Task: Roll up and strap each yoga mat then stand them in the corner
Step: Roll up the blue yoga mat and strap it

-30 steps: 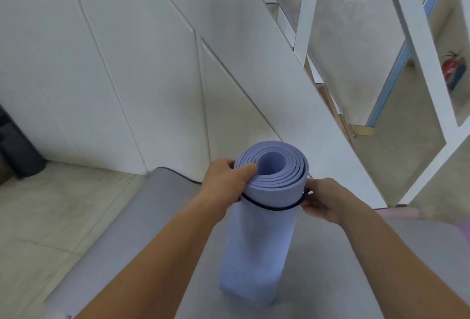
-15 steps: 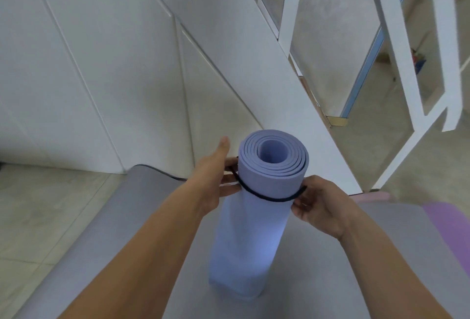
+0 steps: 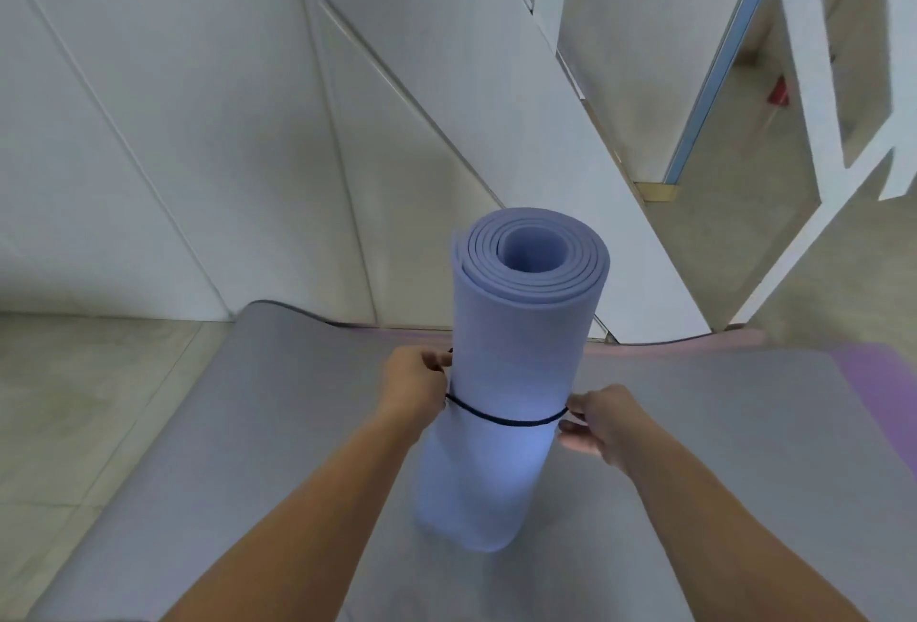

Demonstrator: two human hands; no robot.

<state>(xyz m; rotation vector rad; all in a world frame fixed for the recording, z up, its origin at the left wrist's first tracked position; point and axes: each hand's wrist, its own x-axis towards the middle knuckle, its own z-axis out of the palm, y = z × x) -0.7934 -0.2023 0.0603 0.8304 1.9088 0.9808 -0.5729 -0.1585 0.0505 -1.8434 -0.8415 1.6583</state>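
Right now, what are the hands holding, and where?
Both pinch the thin black elastic strap round the rolled lilac foam yoga mat: left hand at its left side, right hand at its right.

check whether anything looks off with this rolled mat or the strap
Only small things. The rolled mat stands upright on the grey mat, but its outer flap gapes slightly at the top left. The black strap dips in front, pinched at either side by the left hand and right hand.

place: home or studio room | cues: grey floor mat (image 3: 238,423), tiled floor (image 3: 74,398), white panelled wall (image 3: 173,125)
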